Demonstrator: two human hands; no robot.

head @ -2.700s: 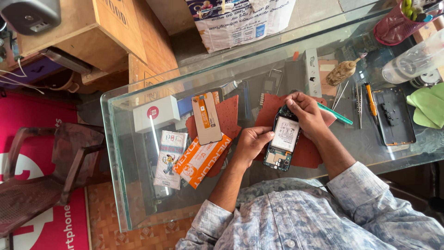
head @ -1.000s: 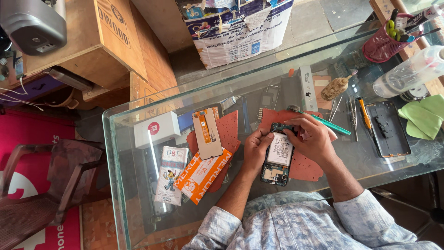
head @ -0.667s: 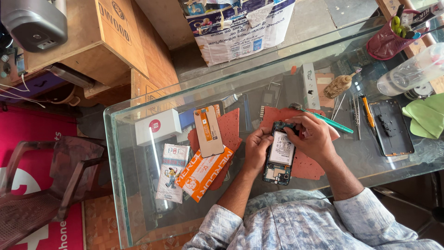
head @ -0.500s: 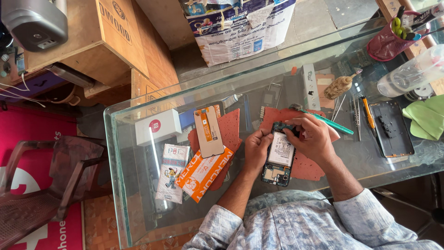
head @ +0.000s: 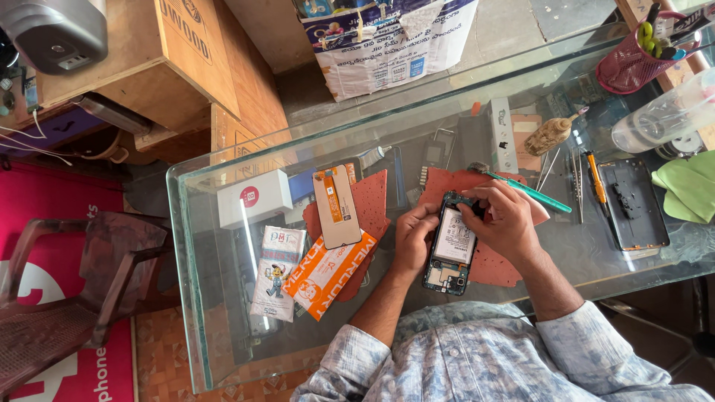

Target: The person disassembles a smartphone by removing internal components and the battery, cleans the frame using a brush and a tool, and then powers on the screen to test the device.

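Note:
An opened phone [head: 450, 249] with its white battery and green circuit board showing lies on a red-brown mat [head: 491, 264] on the glass counter [head: 223, 313]. My left hand [head: 412, 237] grips the phone's left edge. At the phone's top end, my right hand [head: 505, 216] has its fingertips pinched on the frame. A green-handled brush [head: 525, 189] lies just beyond my right hand.
A detached phone screen [head: 337, 205] rests on an orange box [head: 328, 273] to the left, beside a white box [head: 255, 198] and a printed packet [head: 275, 271]. Tweezers, an orange-handled tool [head: 596, 179], a black phone back cover [head: 631, 205], a green cloth [head: 689, 186] and a red pen holder [head: 633, 63] lie to the right.
The phone has been turned slightly and both hands have moved up towards its top end. My right hand's fingers now pinch at the upper frame.

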